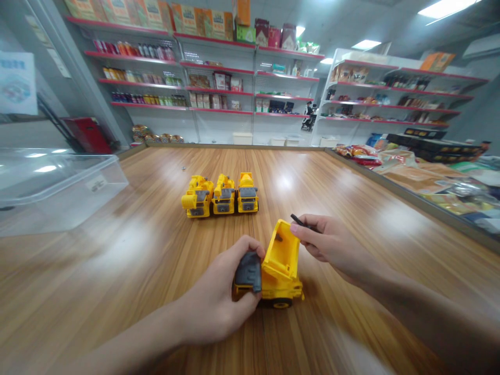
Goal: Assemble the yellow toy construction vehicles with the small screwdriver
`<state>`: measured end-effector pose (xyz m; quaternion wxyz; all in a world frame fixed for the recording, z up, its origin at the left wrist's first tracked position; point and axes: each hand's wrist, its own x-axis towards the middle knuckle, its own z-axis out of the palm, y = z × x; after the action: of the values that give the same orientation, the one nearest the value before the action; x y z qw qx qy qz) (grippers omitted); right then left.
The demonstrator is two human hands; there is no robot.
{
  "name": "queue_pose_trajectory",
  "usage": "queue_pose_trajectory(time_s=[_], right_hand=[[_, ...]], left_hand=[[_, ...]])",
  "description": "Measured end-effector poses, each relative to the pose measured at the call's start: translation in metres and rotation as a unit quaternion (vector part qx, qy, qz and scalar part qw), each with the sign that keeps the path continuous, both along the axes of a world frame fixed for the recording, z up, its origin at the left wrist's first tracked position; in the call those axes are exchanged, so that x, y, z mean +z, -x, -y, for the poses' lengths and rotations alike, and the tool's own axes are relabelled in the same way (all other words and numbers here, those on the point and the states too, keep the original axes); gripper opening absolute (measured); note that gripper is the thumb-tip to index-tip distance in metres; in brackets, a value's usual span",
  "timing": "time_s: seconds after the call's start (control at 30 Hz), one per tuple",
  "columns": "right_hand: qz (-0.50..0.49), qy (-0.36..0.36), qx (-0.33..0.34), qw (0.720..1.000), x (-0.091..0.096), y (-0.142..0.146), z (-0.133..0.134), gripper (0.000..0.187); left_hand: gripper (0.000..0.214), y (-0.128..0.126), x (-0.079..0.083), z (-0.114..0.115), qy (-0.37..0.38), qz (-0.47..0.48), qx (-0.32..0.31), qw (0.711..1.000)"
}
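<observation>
A yellow toy dump truck (281, 287) with a dark grey cab stands on the wooden table in front of me, its bed tipped up. My left hand (219, 297) is wrapped around the cab end, thumb in front and fingers behind. Close to the raised bed's upper edge, my right hand (332, 240) pinches a thin black stick-like piece (298, 221); its exact kind is unclear. Farther back, three yellow toy construction vehicles stand in a row: one at left (198, 197), one in the middle (224, 195) and one at right (247, 193).
A clear plastic bin (78, 195) sits at the table's left edge. Behind the table (156, 271) rise stocked shelves (219, 91). Bagged goods (410, 172) are piled beyond the right edge. A tiny object (183, 168) lies near the far left.
</observation>
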<state>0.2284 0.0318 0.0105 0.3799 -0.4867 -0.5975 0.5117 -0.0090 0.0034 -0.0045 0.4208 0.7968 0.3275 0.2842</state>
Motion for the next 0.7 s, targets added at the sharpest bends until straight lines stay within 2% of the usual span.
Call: queue_pose_trajectory(time_s=[0.17,0.27,0.43,0.53,0.7], right_hand=[[0.031,-0.063,0.044,0.997,0.002,0.003,0.003,0.027],[0.051,-0.089,0.055,0.993,0.003,0.004,0.003,0.021],[0.142,-0.147,0.028,0.978,0.001,0.005,0.005,0.027],[0.210,-0.148,0.012,0.966,0.001,0.006,0.008,0.035],[0.248,-0.153,0.014,0.957,0.001,0.007,0.013,0.027]], left_hand=[[0.078,0.001,0.002,0.004,-0.030,-0.004,-0.046,0.998],[0.075,0.001,0.001,0.004,-0.042,-0.034,-0.062,0.997],[0.069,-0.001,-0.007,0.001,-0.065,-0.037,0.007,0.997],[0.069,0.000,-0.011,-0.001,-0.069,-0.037,0.036,0.996],[0.077,-0.001,-0.011,-0.002,-0.063,-0.018,0.032,0.997]])
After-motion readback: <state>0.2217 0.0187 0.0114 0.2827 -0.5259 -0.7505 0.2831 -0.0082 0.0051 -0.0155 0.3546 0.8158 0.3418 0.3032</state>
